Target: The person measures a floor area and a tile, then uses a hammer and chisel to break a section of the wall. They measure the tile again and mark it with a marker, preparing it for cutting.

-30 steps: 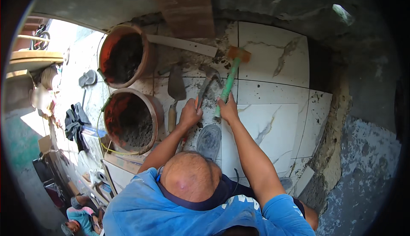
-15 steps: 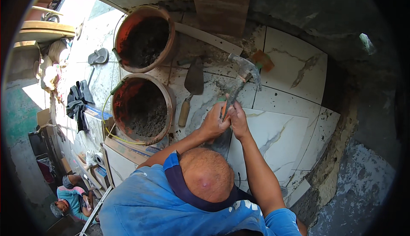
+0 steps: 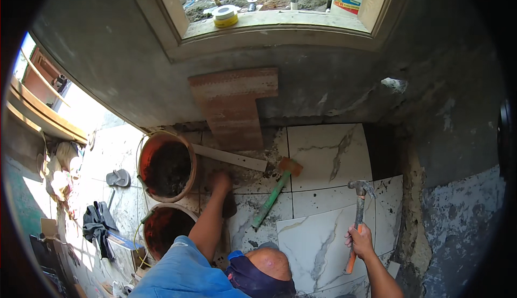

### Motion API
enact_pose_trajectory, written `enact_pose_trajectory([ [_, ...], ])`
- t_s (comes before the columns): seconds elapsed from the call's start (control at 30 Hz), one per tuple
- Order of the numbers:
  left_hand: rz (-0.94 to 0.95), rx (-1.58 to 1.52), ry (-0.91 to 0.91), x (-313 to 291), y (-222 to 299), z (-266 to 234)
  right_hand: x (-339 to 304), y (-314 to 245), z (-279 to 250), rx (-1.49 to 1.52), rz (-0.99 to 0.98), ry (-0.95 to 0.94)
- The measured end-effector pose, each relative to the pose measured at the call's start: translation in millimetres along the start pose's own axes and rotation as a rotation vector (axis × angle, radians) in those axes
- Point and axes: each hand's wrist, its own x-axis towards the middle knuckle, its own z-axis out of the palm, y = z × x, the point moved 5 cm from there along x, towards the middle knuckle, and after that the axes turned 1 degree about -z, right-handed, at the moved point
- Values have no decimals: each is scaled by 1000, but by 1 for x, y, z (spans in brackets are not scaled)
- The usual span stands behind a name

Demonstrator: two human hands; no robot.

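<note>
My right hand (image 3: pixel 361 241) is closed round the orange grip of a claw hammer (image 3: pixel 355 217), its head up and away from me, above the white marbled tiles (image 3: pixel 318 238). My left arm stretches forward, and my left hand (image 3: pixel 219 181) is low by the far bucket (image 3: pixel 191 171), blurred and in shadow, so its fingers do not show plainly. Partly behind that forearm is a trowel (image 3: pixel 230 205). Between my hands lies a mallet (image 3: pixel 269 203) with a green handle and an orange-brown head.
A second bucket (image 3: pixel 156 209) stands nearer me, partly behind my arm. A tile strip (image 3: pixel 237 158) lies near a brown cut tile (image 3: pixel 231 104) leaning on the wall. On the window sill sits a roll of tape (image 3: pixel 225 16). Broken wall edging (image 3: pixel 414 217) runs along the right.
My hands have parted: the right one has carried the hammer rightward, while the left has let go of it and reached forward by the far bucket. The view has tilted up to the window.
</note>
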Motion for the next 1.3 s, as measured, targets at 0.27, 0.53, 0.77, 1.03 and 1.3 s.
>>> enact_pose_trajectory([
  [0.27,194,287,3,83,-51,73,-45,28,-58,0,70,-71],
  [0.53,475,415,143,28,-19,9,-80,49,-131,-93,-3,-95],
  [0.77,714,-156,534,-74,86,-117,-83,63,-181,31,-109,-13],
  [1.03,625,-700,-136,-214,285,-212,-59,49,-217,224,-316,37],
  [1.3,482,-202,-444,-274,317,-161,-63,111,-256,325,-436,81],
])
